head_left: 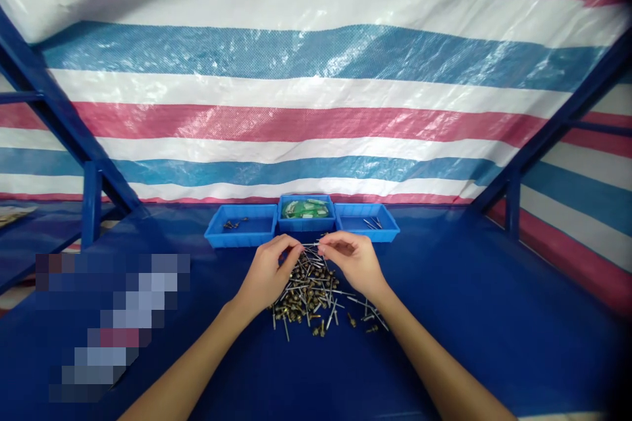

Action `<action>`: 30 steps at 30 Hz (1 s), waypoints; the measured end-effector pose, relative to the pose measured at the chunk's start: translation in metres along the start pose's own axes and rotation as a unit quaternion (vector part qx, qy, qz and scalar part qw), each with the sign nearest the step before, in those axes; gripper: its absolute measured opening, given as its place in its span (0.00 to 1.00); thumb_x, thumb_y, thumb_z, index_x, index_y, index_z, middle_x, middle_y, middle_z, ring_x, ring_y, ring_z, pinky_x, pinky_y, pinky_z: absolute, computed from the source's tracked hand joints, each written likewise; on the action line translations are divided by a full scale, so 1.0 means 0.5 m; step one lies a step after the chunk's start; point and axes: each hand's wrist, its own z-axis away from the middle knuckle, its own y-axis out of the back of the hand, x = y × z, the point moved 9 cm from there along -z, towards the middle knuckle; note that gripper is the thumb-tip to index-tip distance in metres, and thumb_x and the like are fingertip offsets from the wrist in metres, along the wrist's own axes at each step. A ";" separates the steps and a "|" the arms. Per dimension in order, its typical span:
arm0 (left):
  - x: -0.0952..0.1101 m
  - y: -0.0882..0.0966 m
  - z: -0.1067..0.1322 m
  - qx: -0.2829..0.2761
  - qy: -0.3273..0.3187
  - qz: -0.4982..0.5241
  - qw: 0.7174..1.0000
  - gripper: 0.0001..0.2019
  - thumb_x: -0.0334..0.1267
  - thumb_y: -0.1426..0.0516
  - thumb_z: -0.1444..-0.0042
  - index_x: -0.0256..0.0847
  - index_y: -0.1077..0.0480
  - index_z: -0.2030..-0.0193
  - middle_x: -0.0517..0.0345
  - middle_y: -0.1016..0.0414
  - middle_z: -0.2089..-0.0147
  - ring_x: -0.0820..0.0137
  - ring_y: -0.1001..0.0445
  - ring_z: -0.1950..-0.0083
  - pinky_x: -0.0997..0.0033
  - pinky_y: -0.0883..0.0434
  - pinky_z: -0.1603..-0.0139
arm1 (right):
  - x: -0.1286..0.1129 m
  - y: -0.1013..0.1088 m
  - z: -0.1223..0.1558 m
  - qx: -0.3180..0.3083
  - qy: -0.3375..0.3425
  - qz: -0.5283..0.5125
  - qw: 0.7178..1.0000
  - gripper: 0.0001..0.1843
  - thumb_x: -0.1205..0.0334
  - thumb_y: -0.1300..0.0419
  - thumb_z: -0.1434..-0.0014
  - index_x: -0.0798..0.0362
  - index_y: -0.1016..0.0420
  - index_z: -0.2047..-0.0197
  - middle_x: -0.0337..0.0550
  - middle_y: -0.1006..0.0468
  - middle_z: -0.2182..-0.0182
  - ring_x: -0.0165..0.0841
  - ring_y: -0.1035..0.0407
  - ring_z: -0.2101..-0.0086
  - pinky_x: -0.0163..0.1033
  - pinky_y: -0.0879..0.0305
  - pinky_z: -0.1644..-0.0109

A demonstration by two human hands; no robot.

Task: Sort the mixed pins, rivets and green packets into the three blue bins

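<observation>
- In the head view, the left hand (266,273) and the right hand (356,262) meet over a loose pile of small metal pieces (310,295), with a thin silver pin (311,245) level between them.
- Thumb and forefinger of each hand look clamped on the pin, one hand at either end; the exact contact is partly hidden by the fingers. Holding both ends probably keeps so slim a piece steady and leaves its middle in sight.
- The pile mixes brass-coloured pieces with silver pins, lying between the forearms, likely for short reaches by either hand.
- Just beyond it, the left tray (241,239) holds a few dark pieces (230,224) and the right tray (375,235) a few silver pins (371,223), so the two kinds seem kept apart.
- The middle box (306,225), between the trays and set a little back, holds green packets (306,209).
- Low tray walls call for only a small lift; the near rims lie just past the fingertips.
- The blue table (494,302) offers sideways room beyond both forearms, towards the left post (92,204) and right post (513,207); behind the trays, the striped sheet (316,125) bounds the reach.
- Stray pieces (351,320) lie close to the right forearm, where a low sweep could scatter them.
</observation>
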 end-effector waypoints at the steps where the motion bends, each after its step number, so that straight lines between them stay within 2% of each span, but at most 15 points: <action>1: 0.002 0.003 0.000 0.006 -0.001 0.003 1.000 0.09 0.38 0.48 0.36 0.40 0.28 0.65 0.60 0.28 0.68 0.71 0.30 0.65 0.73 0.36 0.64 | 0.000 -0.002 0.000 -0.001 -0.001 -0.006 1.000 0.06 0.61 0.32 0.50 0.52 0.20 0.68 0.41 0.19 0.73 0.34 0.25 0.71 0.38 0.28 0.64; 5: 0.014 0.010 0.000 0.015 -0.011 0.021 1.000 0.09 0.39 0.46 0.37 0.40 0.27 0.65 0.60 0.28 0.68 0.71 0.30 0.65 0.73 0.36 0.62 | -0.001 -0.004 0.001 0.000 -0.001 -0.013 1.000 0.06 0.61 0.31 0.51 0.52 0.20 0.68 0.41 0.19 0.73 0.34 0.25 0.71 0.38 0.28 0.64; 10: 0.005 0.008 -0.001 0.008 0.018 0.048 0.999 0.12 0.39 0.49 0.35 0.40 0.28 0.67 0.59 0.26 0.67 0.70 0.28 0.63 0.73 0.35 0.61 | 0.000 -0.004 0.003 0.006 0.003 0.006 1.000 0.06 0.61 0.31 0.52 0.52 0.20 0.68 0.42 0.19 0.71 0.34 0.25 0.70 0.39 0.28 0.64; 14: -0.004 0.008 -0.002 0.013 0.028 0.052 0.998 0.10 0.39 0.47 0.37 0.40 0.28 0.66 0.60 0.27 0.68 0.71 0.30 0.66 0.72 0.35 0.63 | -0.002 -0.008 0.004 -0.001 -0.004 0.000 1.000 0.06 0.61 0.31 0.52 0.52 0.20 0.69 0.41 0.19 0.71 0.34 0.25 0.70 0.38 0.28 0.64; 22: 0.000 0.010 -0.002 0.022 0.006 0.078 0.997 0.06 0.38 0.45 0.39 0.42 0.26 0.61 0.59 0.26 0.64 0.70 0.27 0.63 0.72 0.33 0.61 | 0.012 -0.014 0.001 -0.030 -0.053 -0.061 0.996 0.06 0.62 0.30 0.53 0.52 0.20 0.70 0.40 0.19 0.74 0.33 0.24 0.72 0.37 0.28 0.65; 28: -0.004 0.014 0.000 0.037 0.012 0.053 0.998 0.07 0.38 0.45 0.39 0.42 0.27 0.58 0.58 0.25 0.64 0.69 0.27 0.63 0.71 0.32 0.61 | 0.014 -0.005 -0.002 -0.008 -0.069 -0.088 0.994 0.07 0.62 0.29 0.55 0.54 0.20 0.72 0.40 0.20 0.77 0.32 0.26 0.75 0.36 0.29 0.68; 30: -0.009 0.017 0.000 0.040 0.013 0.017 0.999 0.06 0.36 0.46 0.39 0.42 0.28 0.58 0.59 0.25 0.65 0.69 0.27 0.64 0.71 0.32 0.62 | 0.010 0.021 -0.007 0.043 -0.062 -0.094 0.993 0.08 0.61 0.29 0.56 0.54 0.20 0.71 0.41 0.21 0.77 0.32 0.26 0.75 0.36 0.29 0.69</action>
